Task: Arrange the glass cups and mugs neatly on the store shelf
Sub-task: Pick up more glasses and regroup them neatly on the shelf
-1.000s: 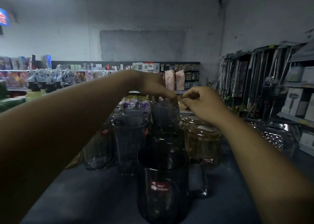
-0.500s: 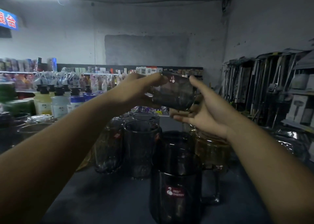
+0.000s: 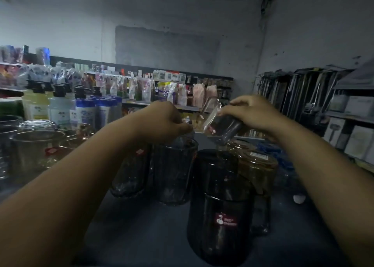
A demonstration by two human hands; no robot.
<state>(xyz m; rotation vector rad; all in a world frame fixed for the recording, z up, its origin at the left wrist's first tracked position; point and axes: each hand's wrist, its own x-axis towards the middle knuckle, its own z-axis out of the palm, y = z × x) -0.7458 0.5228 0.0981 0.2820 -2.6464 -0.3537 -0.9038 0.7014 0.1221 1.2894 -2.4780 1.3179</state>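
Right hand [image 3: 253, 112] grips tilted smoky glass [image 3: 220, 125]; left hand [image 3: 164, 123] curled over ribbed glass [image 3: 174, 169], grip unclear, fingertips hidden.

Open dark shelf surface [image 3: 141, 232] lies front left; tall dark glass mug with red label [image 3: 219, 208] and ribbed dark glass tumblers [image 3: 175, 171] block the centre.

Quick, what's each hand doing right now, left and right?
Left hand: closed, fingers pinching the rim of the dark ribbed glass cup standing on the shelf.
Right hand: closed around a tilted smoky glass tumbler, held in the air.
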